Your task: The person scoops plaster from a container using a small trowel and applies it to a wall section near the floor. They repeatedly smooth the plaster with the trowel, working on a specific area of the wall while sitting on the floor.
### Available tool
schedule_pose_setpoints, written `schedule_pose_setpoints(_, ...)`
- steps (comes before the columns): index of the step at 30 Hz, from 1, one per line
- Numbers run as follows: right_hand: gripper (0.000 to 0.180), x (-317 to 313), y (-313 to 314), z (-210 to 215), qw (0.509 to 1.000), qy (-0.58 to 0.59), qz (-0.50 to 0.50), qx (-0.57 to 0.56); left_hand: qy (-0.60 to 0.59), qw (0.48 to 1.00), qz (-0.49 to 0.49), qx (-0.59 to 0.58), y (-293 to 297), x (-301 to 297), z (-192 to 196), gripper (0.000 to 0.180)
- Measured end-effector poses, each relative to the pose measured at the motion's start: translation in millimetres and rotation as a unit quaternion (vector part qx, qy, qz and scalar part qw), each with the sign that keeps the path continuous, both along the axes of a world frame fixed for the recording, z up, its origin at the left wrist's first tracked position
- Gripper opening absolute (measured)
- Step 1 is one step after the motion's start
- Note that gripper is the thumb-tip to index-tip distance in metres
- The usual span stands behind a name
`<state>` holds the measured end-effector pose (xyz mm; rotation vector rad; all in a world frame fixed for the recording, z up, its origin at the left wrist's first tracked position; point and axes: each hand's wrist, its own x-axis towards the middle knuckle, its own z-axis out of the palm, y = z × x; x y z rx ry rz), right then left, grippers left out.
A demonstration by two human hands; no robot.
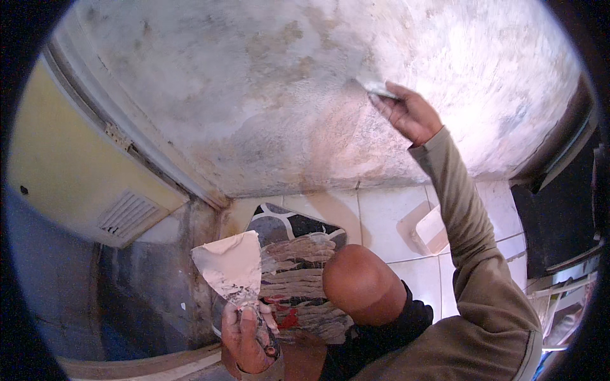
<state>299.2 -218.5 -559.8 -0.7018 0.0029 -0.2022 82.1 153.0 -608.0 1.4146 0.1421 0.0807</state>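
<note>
My left hand [249, 336] is closed round the handle of a wide putty knife [230, 267], held blade up at the lower middle. Pale pinkish filler covers its blade, and dark smears mark the part near the handle. Up and to the right, my right hand [410, 115] grips a smaller, light-coloured scraper [381, 91]. Its blade points left and lies at or very close to the patchy wall [267, 127]; blur hides its exact edge. The wall is whitish with brown stains and rough patches.
A yellow door [76, 146] with a vent stands open at left, beside its frame. Below my knee lies a patterned mat with a ragged cloth rug [295, 273]. A white rectangular tub [432, 232] sits on the floor tiles [381, 216]. Dark furniture [559, 209] stands at right.
</note>
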Motion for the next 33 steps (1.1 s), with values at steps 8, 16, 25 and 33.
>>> schedule_pose_setpoints(8,0.036,-62,39,33,0.953,-0.118,-0.131,-0.247,0.054,0.998,-0.023,-0.019,2,-3,8,0.020)
schedule_pose_setpoints(16,0.025,-66,118,-49,0.665,-0.454,0.036,-0.592,0.095,0.955,-0.176,-0.221,2,12,-5,0.020)
schedule_pose_setpoints(25,0.032,-52,86,-101,0.792,-0.159,0.031,-0.589,-0.013,0.996,-0.047,0.081,10,21,36,0.025)
schedule_pose_setpoints(33,0.032,-66,129,-85,0.967,0.082,0.224,-0.090,-0.283,0.818,-0.046,0.499,-1,74,46,0.045)
